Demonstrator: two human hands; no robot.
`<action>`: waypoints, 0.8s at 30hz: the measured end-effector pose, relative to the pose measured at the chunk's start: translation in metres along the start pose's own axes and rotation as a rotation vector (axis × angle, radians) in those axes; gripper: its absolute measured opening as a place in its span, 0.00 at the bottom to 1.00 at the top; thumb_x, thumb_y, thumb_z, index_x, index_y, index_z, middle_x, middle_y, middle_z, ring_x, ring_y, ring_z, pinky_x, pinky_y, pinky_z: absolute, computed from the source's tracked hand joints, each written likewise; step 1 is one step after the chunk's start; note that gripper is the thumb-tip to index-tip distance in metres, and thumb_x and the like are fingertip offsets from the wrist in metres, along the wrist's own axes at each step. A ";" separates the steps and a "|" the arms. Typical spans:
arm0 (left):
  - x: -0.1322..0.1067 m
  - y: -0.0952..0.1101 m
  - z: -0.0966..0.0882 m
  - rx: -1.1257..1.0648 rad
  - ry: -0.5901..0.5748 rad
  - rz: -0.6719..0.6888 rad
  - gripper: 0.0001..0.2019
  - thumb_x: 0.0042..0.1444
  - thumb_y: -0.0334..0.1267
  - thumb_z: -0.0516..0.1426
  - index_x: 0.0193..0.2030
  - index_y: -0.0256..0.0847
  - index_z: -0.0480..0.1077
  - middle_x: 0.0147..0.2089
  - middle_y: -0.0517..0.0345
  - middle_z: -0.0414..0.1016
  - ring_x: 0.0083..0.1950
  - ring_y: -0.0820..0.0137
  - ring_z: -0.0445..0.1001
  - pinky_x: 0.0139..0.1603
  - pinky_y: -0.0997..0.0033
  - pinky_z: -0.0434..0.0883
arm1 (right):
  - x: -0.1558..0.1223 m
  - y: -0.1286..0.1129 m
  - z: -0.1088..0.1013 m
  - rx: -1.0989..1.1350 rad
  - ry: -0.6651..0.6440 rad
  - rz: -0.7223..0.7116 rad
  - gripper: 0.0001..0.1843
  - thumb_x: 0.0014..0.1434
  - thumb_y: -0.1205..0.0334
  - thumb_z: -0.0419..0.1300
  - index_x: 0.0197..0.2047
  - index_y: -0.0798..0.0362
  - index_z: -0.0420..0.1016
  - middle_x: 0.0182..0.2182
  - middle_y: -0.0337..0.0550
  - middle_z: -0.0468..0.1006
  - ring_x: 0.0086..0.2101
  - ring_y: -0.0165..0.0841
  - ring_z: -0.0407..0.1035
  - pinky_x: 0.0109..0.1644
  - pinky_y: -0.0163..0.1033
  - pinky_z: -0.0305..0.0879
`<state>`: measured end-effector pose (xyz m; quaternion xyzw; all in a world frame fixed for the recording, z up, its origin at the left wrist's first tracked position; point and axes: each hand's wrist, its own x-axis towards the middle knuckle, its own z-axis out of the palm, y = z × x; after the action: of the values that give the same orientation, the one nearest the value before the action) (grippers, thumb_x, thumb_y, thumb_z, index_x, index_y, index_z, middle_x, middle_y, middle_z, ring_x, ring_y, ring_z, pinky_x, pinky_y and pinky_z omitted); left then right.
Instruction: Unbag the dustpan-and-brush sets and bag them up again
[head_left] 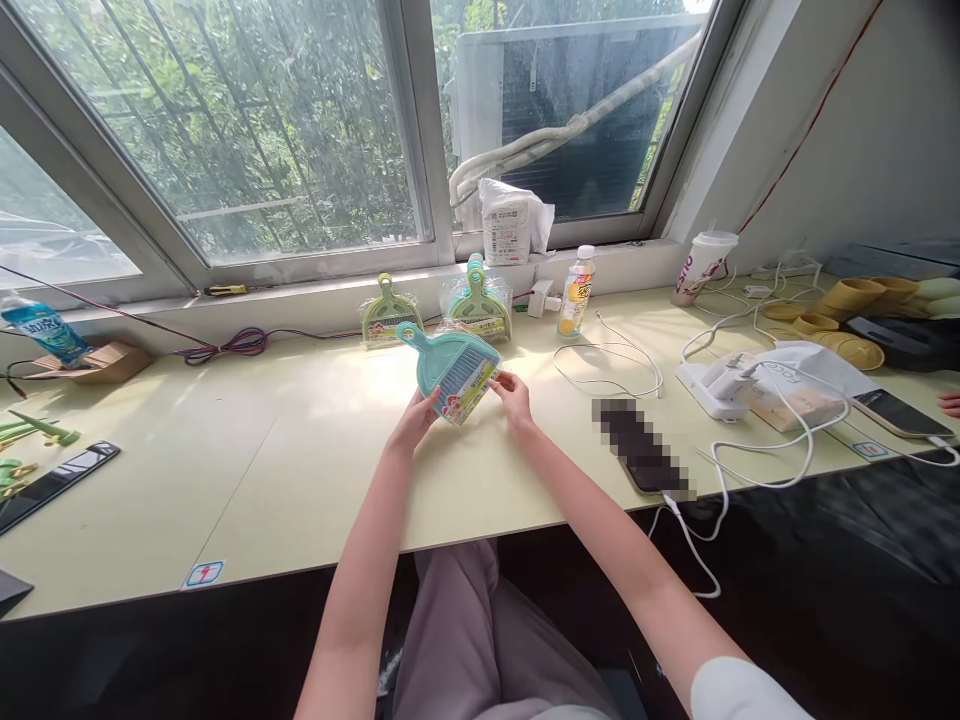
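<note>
I hold a small teal dustpan-and-brush set (448, 366) in clear packaging just above the pale desk (300, 470). My left hand (415, 417) pinches its lower left corner, and my right hand (513, 397) grips its right edge near the label. Its handle points up and to the left. Two more packaged sets lean against the window ledge behind it: a green one (388, 313) and a teal one (478, 303).
A phone (642, 449) on a white cable lies right of my hands. A white charger block (718, 386), another phone (901, 413), a drink bottle (576, 291), a lidded cup (702, 266) and yellow dishes (855, 297) crowd the right. A water bottle (43, 329) and a black ruler (56, 482) lie on the left.
</note>
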<state>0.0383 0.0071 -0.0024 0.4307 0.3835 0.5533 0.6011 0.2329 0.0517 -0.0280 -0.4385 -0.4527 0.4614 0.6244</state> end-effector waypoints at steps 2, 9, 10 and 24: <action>-0.001 -0.002 0.000 0.025 -0.044 -0.002 0.26 0.53 0.44 0.63 0.59 0.44 0.67 0.59 0.51 0.72 0.58 0.58 0.71 0.55 0.59 0.71 | 0.000 -0.002 0.000 0.043 0.011 -0.046 0.23 0.47 0.53 0.65 0.46 0.53 0.69 0.47 0.51 0.76 0.48 0.38 0.71 0.52 0.46 0.70; 0.001 -0.008 -0.004 -0.027 -0.026 0.010 0.25 0.53 0.44 0.63 0.58 0.42 0.68 0.60 0.50 0.71 0.60 0.57 0.68 0.58 0.58 0.68 | -0.004 -0.003 0.005 0.075 0.082 -0.089 0.28 0.46 0.60 0.67 0.50 0.49 0.64 0.48 0.47 0.74 0.44 0.33 0.71 0.51 0.42 0.70; 0.001 -0.008 -0.004 -0.027 -0.044 0.007 0.25 0.53 0.44 0.63 0.58 0.42 0.68 0.60 0.50 0.71 0.60 0.57 0.68 0.58 0.58 0.68 | -0.003 -0.002 0.005 0.059 0.095 -0.049 0.28 0.44 0.60 0.68 0.48 0.50 0.64 0.46 0.46 0.74 0.42 0.33 0.72 0.49 0.41 0.70; -0.007 0.006 -0.002 0.258 -0.165 -0.125 0.30 0.57 0.60 0.54 0.60 0.43 0.67 0.57 0.46 0.73 0.57 0.56 0.72 0.57 0.54 0.68 | -0.008 -0.019 0.006 0.238 -0.084 0.227 0.07 0.56 0.59 0.63 0.35 0.54 0.71 0.32 0.41 0.79 0.31 0.30 0.74 0.37 0.37 0.74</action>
<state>0.0339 0.0002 0.0028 0.5234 0.4269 0.4238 0.6036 0.2288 0.0407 -0.0096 -0.3902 -0.3682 0.5970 0.5964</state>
